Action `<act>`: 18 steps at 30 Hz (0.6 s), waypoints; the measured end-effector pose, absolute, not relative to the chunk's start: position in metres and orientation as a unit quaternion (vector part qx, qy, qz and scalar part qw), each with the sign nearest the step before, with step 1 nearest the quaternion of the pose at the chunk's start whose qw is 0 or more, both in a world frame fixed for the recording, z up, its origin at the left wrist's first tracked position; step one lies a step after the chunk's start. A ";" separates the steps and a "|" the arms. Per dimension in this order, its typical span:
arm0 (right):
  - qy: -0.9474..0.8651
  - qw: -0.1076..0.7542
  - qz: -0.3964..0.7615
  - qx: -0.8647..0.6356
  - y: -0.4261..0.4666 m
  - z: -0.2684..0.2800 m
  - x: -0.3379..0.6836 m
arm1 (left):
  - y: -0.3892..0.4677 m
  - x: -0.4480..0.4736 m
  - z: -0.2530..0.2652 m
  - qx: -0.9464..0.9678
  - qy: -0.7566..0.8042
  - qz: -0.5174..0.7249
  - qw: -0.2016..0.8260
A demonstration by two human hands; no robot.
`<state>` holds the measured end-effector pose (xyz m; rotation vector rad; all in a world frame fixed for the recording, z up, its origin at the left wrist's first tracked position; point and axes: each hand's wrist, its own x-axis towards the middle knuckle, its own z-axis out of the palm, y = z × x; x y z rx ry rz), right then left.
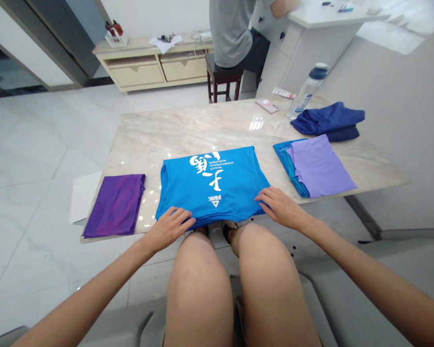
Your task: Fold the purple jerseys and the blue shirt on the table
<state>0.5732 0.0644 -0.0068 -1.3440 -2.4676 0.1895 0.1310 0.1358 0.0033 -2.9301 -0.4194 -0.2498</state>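
Observation:
A bright blue T-shirt [188, 188] with white printing lies folded on the marble-topped table in front of me, its near edge hanging slightly over the table's edge. At its near left corner, my left hand [172, 225] has its fingers bent over the cloth and grips the edge. My right hand [280, 207] holds the near right corner, fingertips on the fabric. Parts of both grips are hidden by the fingers. To the left is a folded purple garment [115, 205]. On the right, a folded lilac garment [320, 166] rests on blue folded cloth [292, 166].
Behind the lilac garment are a dark blue garment [327, 120], a clear water bottle [305, 96] and a phone [267, 105] on the table [155, 130]. Across the room, a person in grey [231, 33] sits on a stool [224, 79] by a low cabinet [137, 74].

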 end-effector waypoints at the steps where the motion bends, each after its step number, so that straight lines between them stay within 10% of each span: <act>1: -0.869 0.166 0.065 -0.462 0.061 -0.009 0.570 | 0.135 0.130 0.004 -0.983 -0.139 -0.083 0.090; 18: -0.888 0.207 0.044 -0.407 0.049 -0.030 0.553 | 0.124 0.134 0.003 -0.971 -0.207 -0.086 0.084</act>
